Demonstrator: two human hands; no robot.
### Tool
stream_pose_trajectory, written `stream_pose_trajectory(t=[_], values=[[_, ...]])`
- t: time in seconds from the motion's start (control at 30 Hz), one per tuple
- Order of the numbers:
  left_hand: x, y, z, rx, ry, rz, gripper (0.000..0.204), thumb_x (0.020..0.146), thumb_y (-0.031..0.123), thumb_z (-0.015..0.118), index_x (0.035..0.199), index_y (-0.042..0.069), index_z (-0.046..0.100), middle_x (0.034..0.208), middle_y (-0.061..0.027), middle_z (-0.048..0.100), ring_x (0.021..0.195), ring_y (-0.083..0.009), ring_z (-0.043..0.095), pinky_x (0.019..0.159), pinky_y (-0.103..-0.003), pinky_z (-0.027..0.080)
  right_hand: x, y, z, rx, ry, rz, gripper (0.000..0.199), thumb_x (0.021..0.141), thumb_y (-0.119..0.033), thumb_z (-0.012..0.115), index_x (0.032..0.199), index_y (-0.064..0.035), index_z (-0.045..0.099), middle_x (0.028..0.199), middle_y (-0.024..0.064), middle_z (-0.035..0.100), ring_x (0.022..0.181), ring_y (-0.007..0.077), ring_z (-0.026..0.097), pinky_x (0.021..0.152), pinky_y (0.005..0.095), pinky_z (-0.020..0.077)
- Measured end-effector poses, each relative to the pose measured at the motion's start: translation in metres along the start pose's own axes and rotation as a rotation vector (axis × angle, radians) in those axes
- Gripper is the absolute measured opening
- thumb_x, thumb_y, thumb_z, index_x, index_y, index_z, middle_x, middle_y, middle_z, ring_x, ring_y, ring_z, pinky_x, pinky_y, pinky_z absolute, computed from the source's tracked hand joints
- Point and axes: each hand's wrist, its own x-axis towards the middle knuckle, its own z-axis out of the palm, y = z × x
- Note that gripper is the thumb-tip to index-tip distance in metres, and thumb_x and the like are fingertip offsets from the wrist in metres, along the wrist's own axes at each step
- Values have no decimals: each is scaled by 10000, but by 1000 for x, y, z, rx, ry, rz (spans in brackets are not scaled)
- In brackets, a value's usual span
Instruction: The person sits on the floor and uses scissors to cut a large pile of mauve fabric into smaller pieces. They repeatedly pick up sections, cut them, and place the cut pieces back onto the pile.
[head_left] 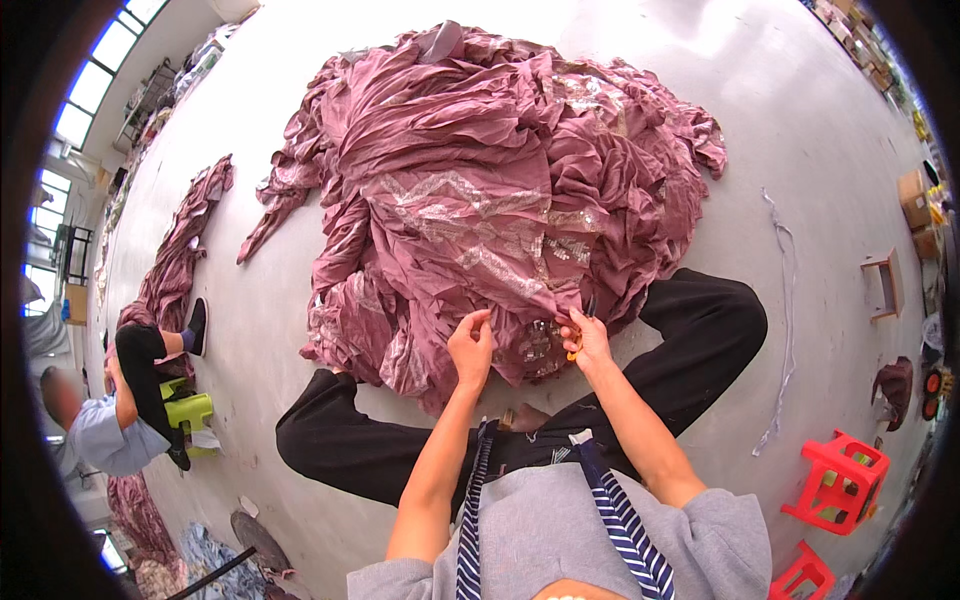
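Observation:
A large heap of dusty-pink fabric [450, 160] with silvery sequin patterns lies on the floor in front of me, its near edge between my bent legs. My right hand [590, 345] is closed round small orange-handled scissors [574, 352]; dark tips show beyond the fingers, and the thumb and forefinger touch the fabric's edge. Left of it, my left hand [470, 348] is closed in a pinch at the near edge of the fabric. What lies between its fingertips is too small to make out.
A pale strip [785, 310] lies on the floor at right. Red plastic stools [840, 480] stand at lower right, a small wooden stool [882, 285] beyond. At left another person [115, 430] sits by a green stool [187, 408] with more pink fabric [180, 250].

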Motion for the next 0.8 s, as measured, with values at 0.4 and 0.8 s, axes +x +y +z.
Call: stream_pose_trajectory(t=[0.4,0.8], values=[[15,29,-11,-43,39,27,131,849,57,606,969,26,648,820,-25,661,711,-69,581,644,-212,460,100,-154,138,-941,106,-1307,248,740,-56,676,977,-19,612,848,60,645,664,109,572,644,233,461],[40,72,-18,59,-80,42,120,866,61,583,963,23,643,848,-31,667,726,-80,603,642,-202,458,137,-203,174,-843,-205,-888,107,834,-91,616,779,-12,569,585,-29,489,481,52,425,452,214,338]])
